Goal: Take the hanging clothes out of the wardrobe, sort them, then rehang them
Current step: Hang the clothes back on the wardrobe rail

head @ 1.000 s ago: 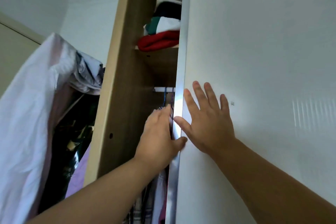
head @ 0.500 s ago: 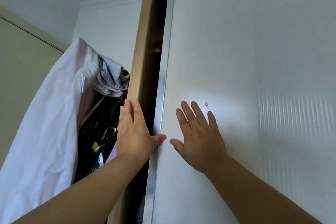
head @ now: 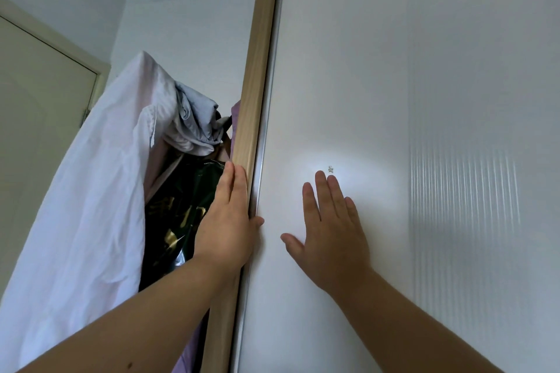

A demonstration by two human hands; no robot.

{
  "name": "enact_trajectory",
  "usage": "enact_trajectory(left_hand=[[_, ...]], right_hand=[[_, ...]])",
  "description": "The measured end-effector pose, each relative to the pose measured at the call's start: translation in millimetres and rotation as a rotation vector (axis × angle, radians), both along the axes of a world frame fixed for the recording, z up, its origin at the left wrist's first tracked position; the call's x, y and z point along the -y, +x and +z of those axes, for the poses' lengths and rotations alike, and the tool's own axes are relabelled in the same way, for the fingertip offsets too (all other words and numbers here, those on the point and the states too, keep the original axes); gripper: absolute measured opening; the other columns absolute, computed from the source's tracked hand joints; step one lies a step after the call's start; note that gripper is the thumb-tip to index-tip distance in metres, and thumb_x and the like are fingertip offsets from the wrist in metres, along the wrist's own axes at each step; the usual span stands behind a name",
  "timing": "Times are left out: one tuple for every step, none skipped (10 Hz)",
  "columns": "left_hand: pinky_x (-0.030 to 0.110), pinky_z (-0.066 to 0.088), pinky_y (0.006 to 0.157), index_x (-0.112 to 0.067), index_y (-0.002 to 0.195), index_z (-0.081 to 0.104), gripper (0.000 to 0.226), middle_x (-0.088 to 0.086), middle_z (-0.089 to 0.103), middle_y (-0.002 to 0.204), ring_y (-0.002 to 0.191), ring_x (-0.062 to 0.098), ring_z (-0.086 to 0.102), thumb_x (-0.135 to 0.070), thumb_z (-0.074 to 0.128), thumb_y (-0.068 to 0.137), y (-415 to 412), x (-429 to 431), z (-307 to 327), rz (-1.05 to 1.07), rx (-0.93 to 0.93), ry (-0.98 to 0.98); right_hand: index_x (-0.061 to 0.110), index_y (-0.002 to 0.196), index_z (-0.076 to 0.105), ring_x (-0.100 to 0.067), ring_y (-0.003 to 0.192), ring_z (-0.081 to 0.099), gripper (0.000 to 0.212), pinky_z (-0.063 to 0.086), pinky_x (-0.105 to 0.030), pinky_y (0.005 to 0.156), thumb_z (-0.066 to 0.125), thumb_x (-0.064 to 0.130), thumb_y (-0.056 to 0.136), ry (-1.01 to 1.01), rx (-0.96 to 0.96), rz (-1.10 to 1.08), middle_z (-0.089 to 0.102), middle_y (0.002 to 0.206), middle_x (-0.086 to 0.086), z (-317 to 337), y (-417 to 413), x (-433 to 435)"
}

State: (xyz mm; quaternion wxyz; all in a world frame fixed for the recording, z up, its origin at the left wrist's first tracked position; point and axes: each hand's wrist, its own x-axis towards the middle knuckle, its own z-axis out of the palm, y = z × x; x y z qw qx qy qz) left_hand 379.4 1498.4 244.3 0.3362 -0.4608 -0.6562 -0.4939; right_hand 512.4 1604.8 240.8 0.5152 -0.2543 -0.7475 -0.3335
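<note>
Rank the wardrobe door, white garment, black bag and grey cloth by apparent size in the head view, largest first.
1. wardrobe door
2. white garment
3. black bag, partly hidden behind the left hand
4. grey cloth; close to the bag, so unsure

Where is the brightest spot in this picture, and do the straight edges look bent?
Head view: the brightest spot is a soft glow on the white door, just above the fingertips of the right hand; head view: faint vertical light stripes lie further right; head view: the wooden frame leans instead of standing vertical, probably from the wide-angle lens, with no clear bend.
</note>
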Motion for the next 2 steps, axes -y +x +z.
enact_trajectory(left_hand=[[0.033, 0.037, 0.102, -0.021, 0.151, -0.004, 0.092, -0.009, -0.017, 0.157, 0.142, 0.017, 0.024, -0.027, 0.063, 0.088, -0.9, -2.2, -1.6, 0.01, -0.036, -0.037], [0.031, 0.02, 0.116, -0.018, 0.151, 0.007, 0.095, -0.001, -0.001, 0.16, 0.145, 0.015, 0.012, -0.036, 0.068, 0.081, -1.6, 17.9, 14.4, -0.028, -0.013, -0.074]], right_hand=[[0.005, 0.126, 0.058, -0.034, 0.13, 0.045, 0.063, 0.042, -0.047, 0.102, 0.058, 0.04, 0.073, 0.054, 0.009, 0.161, 0.049, 0.138, -0.019, 2.6, 9.7, -0.1], [0.006, 0.118, 0.064, -0.037, 0.121, 0.052, 0.052, 0.043, -0.048, 0.102, 0.049, 0.037, 0.079, 0.088, -0.093, 0.223, 0.057, 0.129, -0.02, 20.8, 48.4, -10.9]])
